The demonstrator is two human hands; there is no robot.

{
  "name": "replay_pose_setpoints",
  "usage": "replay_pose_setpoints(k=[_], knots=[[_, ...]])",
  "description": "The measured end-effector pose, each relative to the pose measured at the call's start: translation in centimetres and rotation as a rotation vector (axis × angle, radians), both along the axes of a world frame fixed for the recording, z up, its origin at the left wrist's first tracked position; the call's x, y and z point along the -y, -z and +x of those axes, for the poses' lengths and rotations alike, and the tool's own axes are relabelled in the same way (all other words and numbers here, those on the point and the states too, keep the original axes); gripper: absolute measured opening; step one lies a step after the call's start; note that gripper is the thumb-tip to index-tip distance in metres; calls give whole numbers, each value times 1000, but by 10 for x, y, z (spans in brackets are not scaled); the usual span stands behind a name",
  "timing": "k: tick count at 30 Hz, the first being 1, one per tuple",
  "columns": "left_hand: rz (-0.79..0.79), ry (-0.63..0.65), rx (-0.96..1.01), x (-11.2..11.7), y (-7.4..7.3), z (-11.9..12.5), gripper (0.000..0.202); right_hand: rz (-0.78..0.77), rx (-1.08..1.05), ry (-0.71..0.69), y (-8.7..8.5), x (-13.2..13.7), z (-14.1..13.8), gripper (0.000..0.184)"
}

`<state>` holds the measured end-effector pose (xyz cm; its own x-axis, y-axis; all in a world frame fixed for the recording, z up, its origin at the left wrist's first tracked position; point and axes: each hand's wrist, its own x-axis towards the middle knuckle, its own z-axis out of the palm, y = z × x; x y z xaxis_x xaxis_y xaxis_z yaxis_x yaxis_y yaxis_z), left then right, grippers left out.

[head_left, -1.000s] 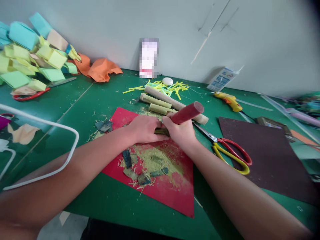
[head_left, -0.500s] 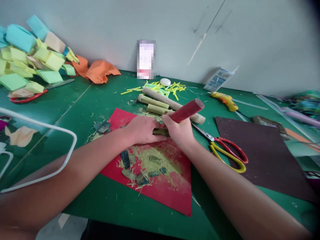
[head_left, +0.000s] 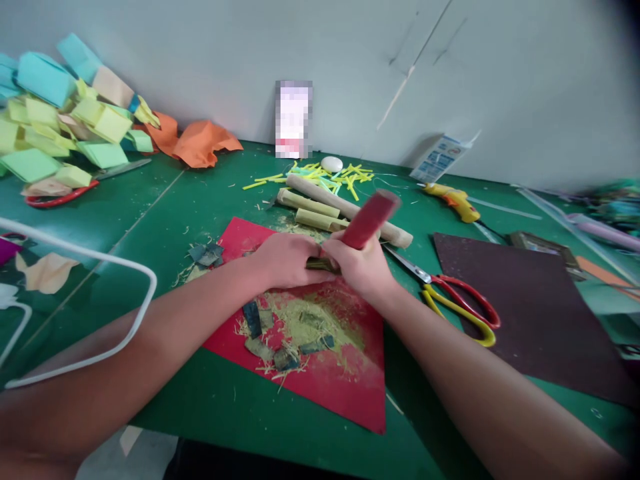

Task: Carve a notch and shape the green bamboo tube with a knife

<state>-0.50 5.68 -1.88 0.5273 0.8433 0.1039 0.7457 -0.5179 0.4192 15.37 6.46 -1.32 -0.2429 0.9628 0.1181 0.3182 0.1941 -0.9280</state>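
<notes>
My right hand (head_left: 364,265) is wrapped round a thick red handle (head_left: 367,220) that leans up and to the right; its working end is hidden. Close against it, my left hand (head_left: 290,259) grips a short bamboo piece (head_left: 321,264), mostly covered by my fingers. Both hands are over a red board (head_left: 345,393) lying on the table. Sawdust (head_left: 295,317) and dark bamboo scraps (head_left: 286,359) are strewn on the board before my hands. Just beyond them lie bamboo tubes (head_left: 315,219) and a longer, paler stick (head_left: 320,192).
Scissors (head_left: 463,300) with red and yellow handles lie at the right, partly on a dark board (head_left: 530,320). Behind are a yellow glue gun (head_left: 453,200) and yellow strips (head_left: 257,181). Folded papers (head_left: 47,80) heap at the left. A white bar (head_left: 125,263) crosses before my left forearm.
The top of the red handle has swung slightly left and down, and it looks blurred. My left hand keeps its grip on the bamboo piece; the view has shifted slightly.
</notes>
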Motion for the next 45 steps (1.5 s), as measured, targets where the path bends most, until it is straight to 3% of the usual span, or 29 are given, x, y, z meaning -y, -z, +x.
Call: replay_pose_setpoints(k=[7, 21, 27, 33, 45], knots=[[-9, -21, -49, 0, -3, 2, 43, 95, -37, 120, 4, -4, -1, 25], [39, -7, -83, -2, 2, 0, 45, 87, 79, 137, 3, -6, -3, 22], [34, 14, -10, -1, 1, -1, 40, 1, -14, 36, -2, 2, 0, 26], [42, 14, -88, -2, 0, 0, 44, 84, -68, 130, 3, -3, 2, 26], [47, -1, -84, -2, 0, 0, 44, 95, 74, 134, 5, -7, -1, 24]])
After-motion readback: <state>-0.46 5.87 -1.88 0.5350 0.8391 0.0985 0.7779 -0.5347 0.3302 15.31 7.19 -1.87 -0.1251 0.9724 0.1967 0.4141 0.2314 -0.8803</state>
